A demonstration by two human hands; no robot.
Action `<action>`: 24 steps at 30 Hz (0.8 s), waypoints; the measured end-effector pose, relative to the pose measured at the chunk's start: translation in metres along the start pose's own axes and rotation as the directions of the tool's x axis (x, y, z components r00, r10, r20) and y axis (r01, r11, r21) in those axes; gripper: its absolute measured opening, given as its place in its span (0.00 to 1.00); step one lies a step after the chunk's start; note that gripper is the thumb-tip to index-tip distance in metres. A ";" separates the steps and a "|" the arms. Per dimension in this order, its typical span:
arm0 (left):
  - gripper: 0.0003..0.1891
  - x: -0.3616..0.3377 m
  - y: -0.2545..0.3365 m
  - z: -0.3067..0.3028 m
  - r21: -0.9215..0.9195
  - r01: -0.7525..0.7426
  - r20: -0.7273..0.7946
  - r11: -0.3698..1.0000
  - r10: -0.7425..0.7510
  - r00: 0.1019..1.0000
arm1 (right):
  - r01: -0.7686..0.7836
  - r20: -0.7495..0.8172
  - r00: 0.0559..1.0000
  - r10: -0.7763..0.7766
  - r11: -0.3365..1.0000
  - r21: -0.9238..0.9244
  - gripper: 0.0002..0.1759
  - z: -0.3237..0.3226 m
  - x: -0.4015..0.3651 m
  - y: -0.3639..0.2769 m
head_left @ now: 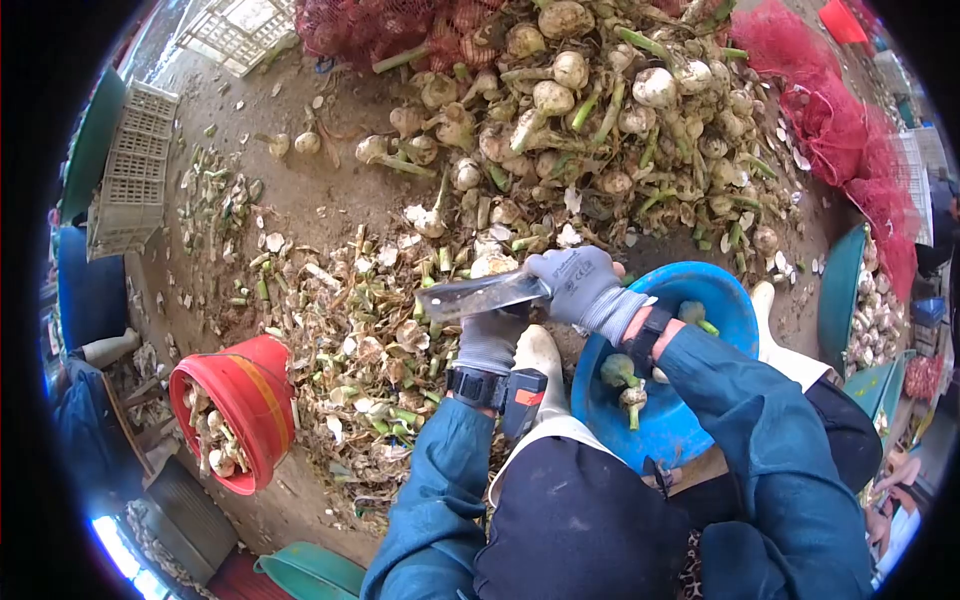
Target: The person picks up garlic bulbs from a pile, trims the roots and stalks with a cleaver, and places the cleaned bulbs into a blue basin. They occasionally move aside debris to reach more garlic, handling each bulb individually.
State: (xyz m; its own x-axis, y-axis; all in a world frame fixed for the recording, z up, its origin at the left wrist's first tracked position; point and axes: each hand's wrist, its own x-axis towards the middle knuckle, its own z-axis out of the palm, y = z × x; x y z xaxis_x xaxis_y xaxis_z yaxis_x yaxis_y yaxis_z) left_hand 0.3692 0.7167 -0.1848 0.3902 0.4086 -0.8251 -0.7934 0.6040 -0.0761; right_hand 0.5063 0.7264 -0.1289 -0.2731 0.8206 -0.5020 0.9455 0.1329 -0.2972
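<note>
My right hand (582, 285), in a grey glove, is closed round the handle of a broad-bladed knife (478, 297). The blade points left and crosses above my left hand (487, 340), also gloved, whose fingers are mostly hidden by it. Just beyond the blade shows a pale garlic bulb (494, 263), which my left hand appears to grip from below. Under my right forearm stands a blue basin (590, 375) with a few garlic bulbs (632, 397) in it, some with green stem stubs.
A big heap of stemmed garlic (640, 130) lies ahead. Cut stems and peelings (370, 350) cover the floor to the left, beside a tilted red bucket (265, 400) holding trimmings or bulbs. Red mesh sacks (830, 130) lie right; white crates (135, 160) stand left. My boot (540, 365) is close below.
</note>
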 end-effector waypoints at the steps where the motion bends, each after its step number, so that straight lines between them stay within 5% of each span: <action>1: 0.17 0.027 0.006 -0.026 0.315 -0.171 0.400 0.933 0.033 0.916 | -0.077 0.059 0.995 0.078 0.997 -0.024 0.14 0.004 0.003 0.007; 2: 0.15 0.030 0.015 -0.024 -0.227 0.148 0.148 0.963 -0.116 0.982 | -0.155 0.111 0.981 0.160 0.987 -0.052 0.14 0.004 0.006 0.015; 4: 0.13 -0.007 0.009 0.005 -0.009 -0.023 0.125 1.000 0.024 0.992 | -0.360 0.214 0.905 0.367 0.930 -0.071 0.15 -0.009 0.007 0.033; 6: 0.12 -0.025 0.010 0.029 0.088 -0.039 0.024 0.995 0.037 0.999 | -0.447 0.145 0.882 0.448 0.894 -0.040 0.16 -0.014 -0.003 0.055; 8: 0.14 -0.005 0.019 0.008 -0.062 0.097 0.252 0.993 -0.078 0.964 | -0.398 0.119 0.909 0.399 0.917 -0.036 0.15 -0.011 -0.009 0.052; 9: 0.13 0.006 0.010 0.004 0.447 -0.342 0.284 0.827 0.231 0.931 | -0.352 0.082 0.932 0.353 0.936 -0.029 0.15 -0.017 -0.012 0.044; 10: 0.13 0.017 0.001 0.001 0.753 -0.603 0.463 0.262 0.440 0.769 | -0.288 0.056 0.955 0.290 0.957 -0.040 0.12 -0.019 -0.014 0.030; 11: 0.15 0.026 0.011 -0.010 0.367 -0.228 0.406 0.902 0.066 0.912 | -0.189 0.014 0.982 0.190 0.981 -0.043 0.12 -0.017 -0.015 0.019; 12: 0.15 0.041 0.007 -0.030 0.368 -0.225 0.402 0.902 0.064 0.914 | -0.086 -0.022 0.996 0.085 0.995 -0.049 0.11 -0.013 -0.016 0.011; 14: 0.16 0.065 0.001 -0.068 0.417 -0.452 0.384 0.788 0.298 0.874 | -0.066 -0.104 0.993 0.063 0.998 -0.020 0.10 -0.004 -0.013 0.005; 16: 0.13 0.007 0.005 -0.009 0.731 -0.437 0.414 0.523 0.169 0.894 | -0.288 0.094 0.952 0.290 0.957 -0.037 0.12 -0.020 -0.005 0.011; 17: 0.13 -0.009 0.001 0.002 0.800 -0.562 0.540 0.211 0.157 0.827 | -0.394 0.237 0.886 0.399 0.916 -0.071 0.14 -0.020 0.002 0.031; 18: 0.11 -0.015 -0.002 0.005 0.600 -0.386 0.441 0.701 0.113 0.891 | -0.447 0.181 0.873 0.452 0.892 -0.072 0.13 -0.008 -0.002 0.052; 19: 0.10 -0.004 -0.005 -0.003 0.736 -0.206 0.326 0.645 -0.071 0.943 | -0.463 0.136 0.874 0.467 0.884 -0.066 0.13 -0.003 -0.008 0.065; 20: 0.10 0.004 -0.010 -0.013 0.836 -0.010 0.173 0.548 -0.247 0.954 | -0.485 0.079 0.872 0.483 0.875 0.001 0.14 -0.004 -0.013 0.073; 22: 0.14 -0.035 -0.027 0.036 0.982 -0.182 0.125 -0.055 -0.533 0.837 | -0.523 0.015 0.852 0.524 0.848 0.091 0.15 -0.007 -0.020 0.082; 23: 0.18 -0.029 -0.018 0.048 0.857 -0.456 0.347 -0.240 -0.386 0.855 | -0.539 0.023 0.841 0.541 0.833 0.124 0.15 -0.009 -0.024 0.086; 24: 0.19 -0.009 -0.005 0.044 0.758 -0.495 0.521 -0.426 -0.063 0.852 | -0.557 0.030 0.828 0.560 0.815 0.159 0.15 -0.011 -0.026 0.090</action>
State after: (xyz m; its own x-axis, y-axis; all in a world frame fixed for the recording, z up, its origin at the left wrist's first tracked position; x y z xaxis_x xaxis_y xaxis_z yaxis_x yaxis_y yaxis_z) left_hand 0.3903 0.7401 -0.1525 0.6251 0.6664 -0.4064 0.4989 0.0593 0.8646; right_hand 0.6004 0.7229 -0.1340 0.2984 0.7371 -0.6064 0.8945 -0.4375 -0.0917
